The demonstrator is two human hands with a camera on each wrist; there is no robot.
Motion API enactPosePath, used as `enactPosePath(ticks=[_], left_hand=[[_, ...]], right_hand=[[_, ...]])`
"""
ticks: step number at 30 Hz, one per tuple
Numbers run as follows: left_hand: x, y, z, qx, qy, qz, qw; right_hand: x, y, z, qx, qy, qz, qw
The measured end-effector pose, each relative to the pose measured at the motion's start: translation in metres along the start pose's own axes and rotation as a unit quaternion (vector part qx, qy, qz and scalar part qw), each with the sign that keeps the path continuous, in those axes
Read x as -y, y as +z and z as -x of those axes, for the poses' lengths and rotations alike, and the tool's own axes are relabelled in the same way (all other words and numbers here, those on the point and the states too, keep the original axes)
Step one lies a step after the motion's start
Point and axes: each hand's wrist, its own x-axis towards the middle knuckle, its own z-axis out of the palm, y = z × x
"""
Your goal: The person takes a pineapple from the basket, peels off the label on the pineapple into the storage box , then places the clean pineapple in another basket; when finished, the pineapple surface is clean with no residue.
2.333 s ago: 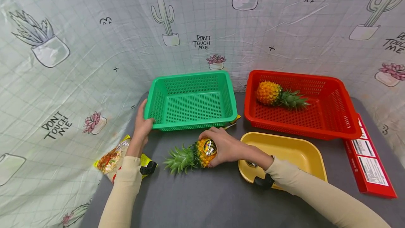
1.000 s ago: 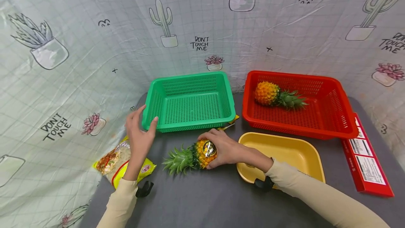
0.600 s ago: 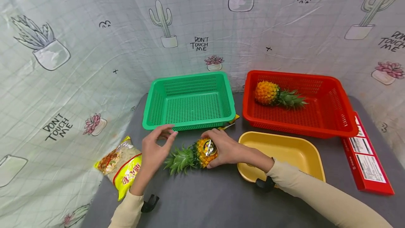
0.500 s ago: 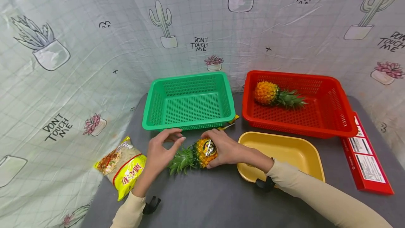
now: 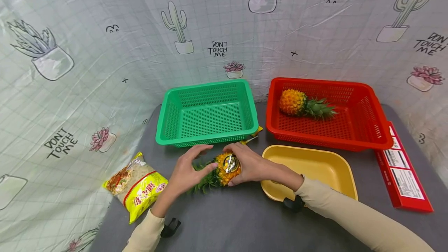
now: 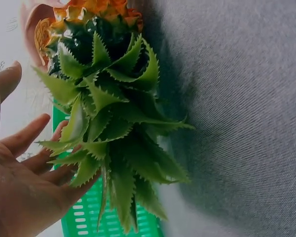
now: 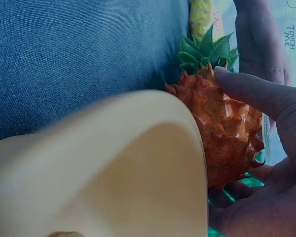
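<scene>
A pineapple (image 5: 224, 168) lies on the grey table, its leafy crown to the left and a round black-and-gold label on its body. My right hand (image 5: 250, 164) grips the body from the right, thumb on the near side; the right wrist view shows that thumb on the orange skin (image 7: 219, 123). Over the crown, my left hand (image 5: 189, 172) has its thumb and fingers spread apart. In the left wrist view the green leaves (image 6: 113, 113) stand beside that hand (image 6: 24, 182), whose fingers lie partly behind them; whether they touch is unclear.
A green basket (image 5: 206, 141) stands behind the pineapple, with a small yellow item at its corner. A red basket (image 5: 322, 141) holds another pineapple (image 5: 292, 102). A yellow tub (image 5: 325, 166), a red box (image 5: 402, 174) and a yellow food bag (image 5: 140, 188) lie around.
My left hand has let go of the green basket's left edge and moved right and nearer, over the crown. My right hand stays on the pineapple.
</scene>
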Motion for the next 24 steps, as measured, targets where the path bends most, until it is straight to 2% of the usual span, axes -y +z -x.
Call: enactPosePath(ticks=[8,14,18,24], left_hand=[[0.000,0.007,0.002,0.043,-0.021,-0.031,0.9984],[-0.001,0.011,0.003,0.062,-0.020,-0.062,0.9959],[0.000,0.013,0.003,0.078,-0.019,-0.083,0.9933],[0.001,0.016,0.002,0.098,-0.035,-0.114,0.9880]], right_hand=[[-0.002,-0.002,0.003,0.003,0.009,-0.010,0.9999],[-0.004,-0.002,0.005,0.001,0.013,-0.005,0.9999],[-0.005,-0.002,0.006,-0.005,0.004,-0.005,1.0000],[-0.005,-0.003,0.010,-0.011,0.001,-0.006,0.9999]])
